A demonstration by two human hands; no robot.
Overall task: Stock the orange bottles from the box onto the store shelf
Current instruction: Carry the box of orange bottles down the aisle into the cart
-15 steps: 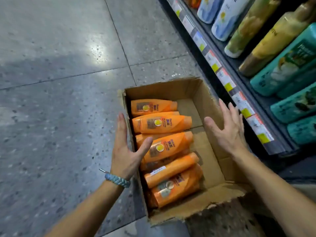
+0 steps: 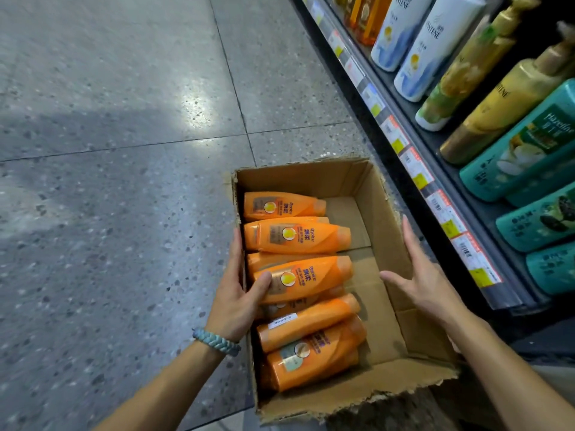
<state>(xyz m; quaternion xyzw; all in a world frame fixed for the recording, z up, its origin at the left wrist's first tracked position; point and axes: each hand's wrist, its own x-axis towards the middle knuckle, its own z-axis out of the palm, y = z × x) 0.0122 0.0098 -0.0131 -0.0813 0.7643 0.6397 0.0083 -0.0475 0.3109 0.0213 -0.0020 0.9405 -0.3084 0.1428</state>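
Orange bottles [image 2: 297,237] (purple lettering), brown box [image 2: 311,178], speckled grey floor [image 2: 109,181].

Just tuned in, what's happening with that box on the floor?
A person is crouched over an open cardboard box beside the store shelf. The left hand straddles the box's left wall, thumb on one of the orange bottles lying inside. The right hand is spread open at the right wall, holding nothing. No bottle is lifted out yet; the box's right half is bare.
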